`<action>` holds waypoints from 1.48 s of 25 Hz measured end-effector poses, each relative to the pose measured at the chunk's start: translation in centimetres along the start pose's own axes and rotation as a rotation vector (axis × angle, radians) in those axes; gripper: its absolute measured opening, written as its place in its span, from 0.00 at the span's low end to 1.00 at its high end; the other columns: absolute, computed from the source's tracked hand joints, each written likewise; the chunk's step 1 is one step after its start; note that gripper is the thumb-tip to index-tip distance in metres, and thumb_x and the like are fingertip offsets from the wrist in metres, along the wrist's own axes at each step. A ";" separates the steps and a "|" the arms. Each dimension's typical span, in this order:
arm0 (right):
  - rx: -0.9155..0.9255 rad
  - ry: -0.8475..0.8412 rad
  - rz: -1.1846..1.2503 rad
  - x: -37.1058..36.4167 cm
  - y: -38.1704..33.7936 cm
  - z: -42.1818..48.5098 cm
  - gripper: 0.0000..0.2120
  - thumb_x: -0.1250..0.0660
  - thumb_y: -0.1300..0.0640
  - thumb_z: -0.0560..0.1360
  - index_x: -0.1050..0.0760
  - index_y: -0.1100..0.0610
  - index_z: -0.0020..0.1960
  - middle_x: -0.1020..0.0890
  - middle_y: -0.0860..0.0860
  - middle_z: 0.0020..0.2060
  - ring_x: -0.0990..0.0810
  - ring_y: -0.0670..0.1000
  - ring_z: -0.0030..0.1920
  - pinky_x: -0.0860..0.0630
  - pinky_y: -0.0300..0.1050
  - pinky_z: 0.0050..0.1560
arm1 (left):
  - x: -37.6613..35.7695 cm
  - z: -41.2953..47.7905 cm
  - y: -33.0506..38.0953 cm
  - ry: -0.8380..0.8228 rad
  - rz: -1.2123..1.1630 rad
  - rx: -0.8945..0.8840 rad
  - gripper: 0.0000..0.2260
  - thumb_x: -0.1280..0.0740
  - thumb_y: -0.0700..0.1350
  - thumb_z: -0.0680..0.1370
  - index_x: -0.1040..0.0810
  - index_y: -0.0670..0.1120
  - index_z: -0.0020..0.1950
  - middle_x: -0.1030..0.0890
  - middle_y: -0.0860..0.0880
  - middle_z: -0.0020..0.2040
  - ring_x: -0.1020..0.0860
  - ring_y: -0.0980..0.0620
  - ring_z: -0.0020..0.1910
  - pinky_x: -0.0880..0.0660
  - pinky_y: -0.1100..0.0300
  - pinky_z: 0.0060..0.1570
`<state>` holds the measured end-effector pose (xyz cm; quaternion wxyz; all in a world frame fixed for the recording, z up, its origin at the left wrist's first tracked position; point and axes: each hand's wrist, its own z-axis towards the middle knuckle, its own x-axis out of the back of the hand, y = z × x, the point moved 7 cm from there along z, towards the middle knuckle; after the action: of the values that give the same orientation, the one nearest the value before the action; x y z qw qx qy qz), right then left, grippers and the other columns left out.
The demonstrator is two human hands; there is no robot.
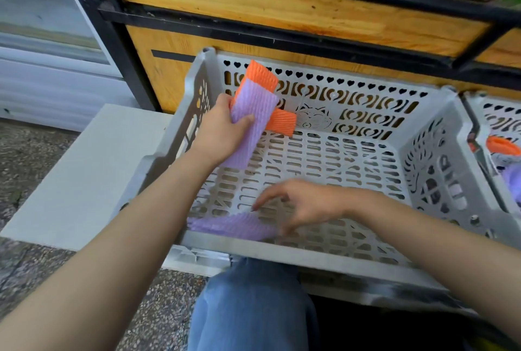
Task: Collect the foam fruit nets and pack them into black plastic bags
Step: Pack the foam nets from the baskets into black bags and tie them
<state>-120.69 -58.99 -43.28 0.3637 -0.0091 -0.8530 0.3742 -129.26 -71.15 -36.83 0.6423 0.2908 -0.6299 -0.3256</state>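
Observation:
My left hand (222, 130) grips a bunch of flat foam fruit nets (255, 109), purple in front and orange behind, above the far left corner of a grey perforated crate (428, 136). One purple foam net (234, 226) lies on the crate floor by the near left wall. My right hand (304, 204) hovers just right of it, fingers spread and loosely bent, the thumb close to its edge; it holds nothing. No black bag is in view.
A second grey crate (496, 113) at the right holds orange and purple nets (504, 147). A wooden stand with black metal frame (282, 3) rises behind. A white box (84, 181) sits left of the crate. My knee in jeans (253, 305) is below.

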 end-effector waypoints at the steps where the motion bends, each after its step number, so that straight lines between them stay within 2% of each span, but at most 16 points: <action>1: 0.012 -0.062 -0.030 -1.3 0.3 0.6 0.28 0.25 0.62 0.66 0.27 0.51 0.65 0.26 0.45 0.63 0.31 0.40 0.60 0.37 0.32 0.60 | 0.0 0.0 0.0 0.000 -0.008 -0.001 0.16 0.37 0.47 0.80 0.33 0.40 0.63 0.29 0.49 0.51 0.29 0.50 0.48 0.34 0.61 0.41; 4: 0.049 -0.022 0.050 -2.6 0.2 2.1 0.20 0.26 0.61 0.68 0.22 0.52 0.59 0.22 0.47 0.60 0.26 0.45 0.60 0.34 0.37 0.63 | 0.0 0.0 -0.3 -0.009 -0.016 0.003 0.16 0.38 0.47 0.80 0.33 0.40 0.62 0.28 0.49 0.51 0.28 0.50 0.48 0.34 0.63 0.40; 7: 0.050 0.062 0.144 -1.9 0.0 2.5 0.08 0.30 0.59 0.73 0.19 0.58 0.53 0.17 0.51 0.53 0.22 0.46 0.53 0.29 0.37 0.57 | 0.1 0.0 -0.3 0.003 -0.023 0.015 0.16 0.38 0.48 0.80 0.34 0.40 0.63 0.28 0.49 0.52 0.29 0.51 0.48 0.34 0.64 0.38; 9: 0.042 0.087 0.196 -1.3 0.1 2.1 0.07 0.32 0.61 0.75 0.21 0.61 0.53 0.18 0.53 0.54 0.21 0.48 0.55 0.28 0.38 0.59 | 0.4 0.0 -0.4 0.035 -0.049 0.041 0.16 0.39 0.47 0.80 0.34 0.40 0.63 0.29 0.49 0.52 0.30 0.51 0.48 0.35 0.63 0.41; 10: 0.053 0.072 0.198 -1.4 0.1 1.7 0.10 0.31 0.61 0.74 0.22 0.59 0.56 0.20 0.52 0.58 0.23 0.48 0.59 0.30 0.37 0.62 | 0.6 -0.1 -0.4 0.047 -0.063 0.052 0.16 0.39 0.47 0.80 0.35 0.39 0.63 0.30 0.49 0.51 0.30 0.51 0.48 0.35 0.63 0.41; 14: 0.057 -0.003 0.061 -2.4 -0.1 1.4 0.37 0.25 0.58 0.69 0.38 0.49 0.73 0.35 0.45 0.71 0.37 0.41 0.69 0.43 0.36 0.71 | 0.6 0.0 -0.4 0.047 -0.072 0.060 0.16 0.40 0.47 0.81 0.35 0.39 0.63 0.30 0.49 0.51 0.30 0.51 0.46 0.37 0.68 0.31; 16: 0.040 -0.005 0.107 -2.6 -0.6 2.6 0.39 0.25 0.56 0.69 0.41 0.51 0.74 0.36 0.45 0.72 0.37 0.41 0.69 0.42 0.37 0.71 | 0.6 0.0 -0.4 0.043 -0.081 0.062 0.15 0.40 0.47 0.81 0.35 0.39 0.62 0.30 0.49 0.50 0.30 0.51 0.46 0.38 0.69 0.30; 18: -0.017 -0.047 0.167 -3.4 -0.9 4.2 0.38 0.27 0.55 0.70 0.42 0.54 0.74 0.33 0.50 0.71 0.34 0.47 0.69 0.37 0.40 0.69 | 0.6 0.0 -0.4 0.044 -0.099 0.069 0.15 0.40 0.47 0.81 0.35 0.39 0.62 0.30 0.49 0.50 0.30 0.52 0.45 0.37 0.69 0.30; 20: -0.092 -0.097 0.186 -4.3 -0.8 5.2 0.36 0.27 0.54 0.71 0.40 0.55 0.74 0.27 0.51 0.66 0.28 0.49 0.63 0.33 0.38 0.62 | 0.7 0.0 -0.5 0.047 -0.102 0.071 0.14 0.40 0.47 0.81 0.35 0.39 0.61 0.30 0.49 0.50 0.30 0.52 0.45 0.37 0.70 0.30; 23: -0.098 -0.106 0.120 -4.2 -0.5 5.5 0.26 0.27 0.54 0.70 0.29 0.58 0.66 0.22 0.44 0.47 0.26 0.41 0.44 0.32 0.29 0.46 | 0.7 0.1 -0.6 0.042 -0.091 0.076 0.12 0.39 0.47 0.81 0.35 0.41 0.58 0.29 0.49 0.50 0.30 0.52 0.44 0.37 0.70 0.31; 25: -0.076 -0.049 0.094 -3.1 0.0 4.9 0.16 0.27 0.54 0.71 0.24 0.57 0.57 0.25 0.41 0.40 0.27 0.41 0.41 0.31 0.30 0.43 | 0.7 0.2 -0.6 0.040 -0.085 0.083 0.12 0.39 0.47 0.80 0.35 0.41 0.59 0.29 0.49 0.50 0.30 0.52 0.45 0.37 0.69 0.31; 27: -0.058 0.029 0.149 -1.4 0.6 3.6 0.08 0.28 0.58 0.72 0.26 0.52 0.46 0.26 0.42 0.39 0.26 0.43 0.42 0.30 0.32 0.45 | 0.6 0.2 -0.6 0.043 -0.085 0.099 0.14 0.39 0.47 0.80 0.35 0.39 0.61 0.29 0.48 0.51 0.29 0.51 0.46 0.35 0.65 0.34; 29: -0.054 0.120 0.185 1.1 1.4 1.5 0.11 0.30 0.61 0.73 0.30 0.48 0.43 0.25 0.42 0.40 0.25 0.41 0.42 0.30 0.30 0.44 | 0.6 0.2 -0.8 0.073 -0.067 0.125 0.14 0.39 0.46 0.80 0.35 0.39 0.61 0.29 0.47 0.50 0.29 0.49 0.46 0.34 0.60 0.39; 32: -0.125 0.412 0.218 6.5 2.9 -2.3 0.08 0.34 0.61 0.75 0.29 0.49 0.47 0.22 0.43 0.46 0.22 0.41 0.47 0.24 0.33 0.45 | 0.2 0.2 -1.1 0.075 -0.039 0.150 0.15 0.39 0.45 0.80 0.36 0.37 0.62 0.30 0.46 0.49 0.31 0.49 0.45 0.36 0.61 0.39; 34: -0.185 0.673 0.373 9.6 4.1 -4.3 0.06 0.37 0.60 0.77 0.28 0.56 0.54 0.21 0.47 0.48 0.20 0.45 0.48 0.21 0.36 0.42 | -0.4 0.1 -1.0 0.025 -0.118 0.152 0.16 0.40 0.45 0.81 0.38 0.36 0.63 0.30 0.47 0.50 0.30 0.50 0.46 0.36 0.67 0.30; 37: -0.161 0.819 0.447 10.7 3.1 -3.8 0.10 0.39 0.59 0.78 0.27 0.60 0.58 0.21 0.50 0.50 0.20 0.46 0.48 0.21 0.33 0.37 | -1.4 -0.4 -0.1 -0.064 -0.268 0.125 0.18 0.44 0.48 0.82 0.39 0.35 0.64 0.31 0.53 0.44 0.29 0.56 0.42 0.31 0.73 0.31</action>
<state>-126.94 -51.22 -37.00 0.5788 -0.3676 -0.6428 0.3416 -128.89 -70.13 -37.80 0.5532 0.4011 -0.6248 -0.3776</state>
